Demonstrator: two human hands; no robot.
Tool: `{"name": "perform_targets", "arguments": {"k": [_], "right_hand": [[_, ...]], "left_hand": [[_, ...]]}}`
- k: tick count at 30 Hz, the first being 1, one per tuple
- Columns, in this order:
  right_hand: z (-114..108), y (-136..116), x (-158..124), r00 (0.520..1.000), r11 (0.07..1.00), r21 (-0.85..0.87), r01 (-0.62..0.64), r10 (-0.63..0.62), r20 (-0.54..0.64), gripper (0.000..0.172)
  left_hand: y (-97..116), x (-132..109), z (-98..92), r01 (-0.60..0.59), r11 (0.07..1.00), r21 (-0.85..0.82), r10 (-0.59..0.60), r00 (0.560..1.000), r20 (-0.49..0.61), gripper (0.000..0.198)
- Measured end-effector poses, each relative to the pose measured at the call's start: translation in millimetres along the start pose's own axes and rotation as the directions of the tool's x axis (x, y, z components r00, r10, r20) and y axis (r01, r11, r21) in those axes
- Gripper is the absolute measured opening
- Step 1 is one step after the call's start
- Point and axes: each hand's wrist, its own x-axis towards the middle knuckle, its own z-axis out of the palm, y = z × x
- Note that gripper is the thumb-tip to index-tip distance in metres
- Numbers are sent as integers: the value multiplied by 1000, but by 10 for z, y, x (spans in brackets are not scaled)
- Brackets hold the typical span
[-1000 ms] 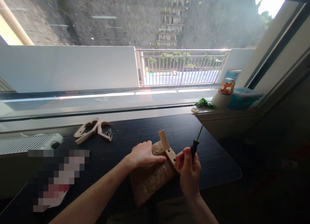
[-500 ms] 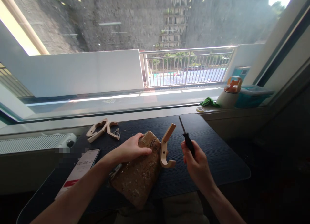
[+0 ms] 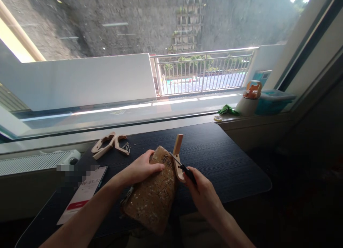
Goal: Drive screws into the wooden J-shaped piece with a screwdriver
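Observation:
My left hand (image 3: 140, 167) lies on the upper edge of a brown chipboard piece (image 3: 154, 194) tilted over the near edge of the black table (image 3: 219, 158), fingers curled over it. A light wooden hook (image 3: 177, 158) stands along the board's right side. My right hand (image 3: 199, 191) grips a black-handled screwdriver (image 3: 184, 167), its tip pointing left at the hook and board.
Two more wooden hooks (image 3: 108, 144) and small screws (image 3: 125, 146) lie at the table's far left. A phone (image 3: 83, 194) with a lit screen lies at the near left. On the sill stand a white cup (image 3: 248, 101), a teal box (image 3: 273, 101) and a green cloth (image 3: 227, 109).
My right hand has swung the screwdriver down from pointing upward to pointing left at the hook. The board has turned and the hook now stands more upright against it.

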Motion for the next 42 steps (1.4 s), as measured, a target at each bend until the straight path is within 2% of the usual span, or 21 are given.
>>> {"name": "perform_targets", "arguments": {"k": [4, 8, 11, 16, 19, 21, 23, 25, 28, 31, 36, 42], "right_hand": [[-135, 64, 46, 974, 980, -16, 200, -197, 113, 24], [-140, 72, 39, 962, 972, -28, 233, -227, 153, 26], [-168, 22, 10, 963, 969, -49, 240, -232, 134, 30], [-440, -64, -69, 995, 992, -88, 87, -81, 63, 31], [-584, -75, -117, 995, 995, -95, -40, 48, 92, 37], [-611, -78, -134, 990, 994, -81, -78, 86, 107, 39], [-596, -90, -138, 990, 993, -76, -90, 98, 101, 39], [-567, -112, -134, 991, 993, -88, -83, 91, 93, 36], [-527, -153, -132, 994, 990, -133, -36, 50, 101, 31], [-471, -174, -135, 995, 980, -196, 27, -8, 99, 29], [-299, -157, -121, 992, 969, -226, 102, -83, 94, 29], [-179, -151, -59, 995, 966, -248, 70, -51, 81, 29]], "left_hand": [[-71, -24, -40, 35, 997, -66, -31, 997, 65, 58], [-130, -39, -44, 51, 991, -123, -42, 996, 75, 58], [-140, -80, -71, 42, 983, -177, -25, 995, 99, 59], [-103, -222, -183, 21, 976, -215, -3, 997, 82, 61], [-122, -227, -219, 16, 984, -177, -7, 998, 55, 60], [-139, -169, -231, 13, 992, -122, -5, 998, 68, 57], [-131, -91, -254, 32, 998, -56, -26, 993, 116, 51], [-87, -28, -295, -9, 1000, -9, 10, 990, 144, 52], [12, 7, -359, -90, 991, 94, 78, 989, 125, 55], [70, 7, -372, -110, 979, 170, 94, 990, 101, 56], [47, 27, -340, -99, 979, 179, 83, 992, 93, 56], [51, 54, -356, -68, 979, 194, 50, 994, 94, 54]]}}
